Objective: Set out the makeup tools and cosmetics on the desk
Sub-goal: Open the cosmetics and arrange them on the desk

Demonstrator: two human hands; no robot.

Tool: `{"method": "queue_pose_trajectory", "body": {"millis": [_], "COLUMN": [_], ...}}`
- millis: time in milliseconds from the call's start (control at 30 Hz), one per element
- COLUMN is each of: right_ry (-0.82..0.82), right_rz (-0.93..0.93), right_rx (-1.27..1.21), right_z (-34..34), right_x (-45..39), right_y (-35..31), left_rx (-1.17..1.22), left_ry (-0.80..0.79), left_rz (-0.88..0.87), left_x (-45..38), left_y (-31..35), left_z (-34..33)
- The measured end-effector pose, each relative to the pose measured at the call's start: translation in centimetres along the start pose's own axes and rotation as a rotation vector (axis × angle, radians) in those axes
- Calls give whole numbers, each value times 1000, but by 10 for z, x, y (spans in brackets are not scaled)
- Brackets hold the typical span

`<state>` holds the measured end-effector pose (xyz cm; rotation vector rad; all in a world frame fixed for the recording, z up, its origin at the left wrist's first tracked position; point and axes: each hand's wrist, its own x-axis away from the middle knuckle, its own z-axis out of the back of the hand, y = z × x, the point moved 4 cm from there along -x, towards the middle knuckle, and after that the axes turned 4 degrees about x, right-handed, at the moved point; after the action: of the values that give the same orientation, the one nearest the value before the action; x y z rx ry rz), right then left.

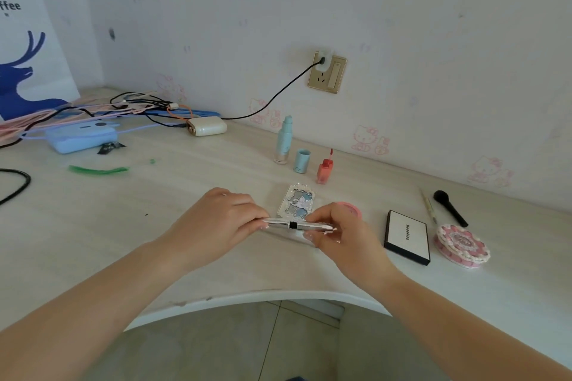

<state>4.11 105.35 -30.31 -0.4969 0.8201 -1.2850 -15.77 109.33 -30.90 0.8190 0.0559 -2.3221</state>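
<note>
Tube (297,225) is pinched at its ends by left hand (216,219) and right hand (337,235), seemingly for uncapping above desk (185,195).

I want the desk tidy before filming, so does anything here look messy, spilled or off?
Yes. A green smear streaks the desk at the left, like a spill or marker stain. Behind it, the tangled cables sprawl. The blue bottle stands uncapped, its cap beside it.

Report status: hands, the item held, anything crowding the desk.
Left hand and right hand each pinch an end of the slim silver cosmetic tube, level above the pale desk. Ornate silver eyeshadow palette right behind it.
</note>
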Motion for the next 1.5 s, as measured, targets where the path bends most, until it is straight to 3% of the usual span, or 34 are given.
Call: {"method": "queue_pose_trajectory", "body": {"millis": [333,533,900,1500], "right_ry": [22,60,90,110], "right_rz": [-93,-11,26,46], "right_rx": [-9,185,299,276], "right_z": [-21,-26,-30,-29], "right_x": [17,9,9,11], "right_y": [27,30,40,42], "left_rx": [69,41,19,-1], "left_ry": [-116,-84,-47,-56], "left_rz": [51,103,100,150], "left_x": [16,21,22,25], "left_y": [-22,-33,-35,-30], "left_z": [-16,-27,-33,-30]}}
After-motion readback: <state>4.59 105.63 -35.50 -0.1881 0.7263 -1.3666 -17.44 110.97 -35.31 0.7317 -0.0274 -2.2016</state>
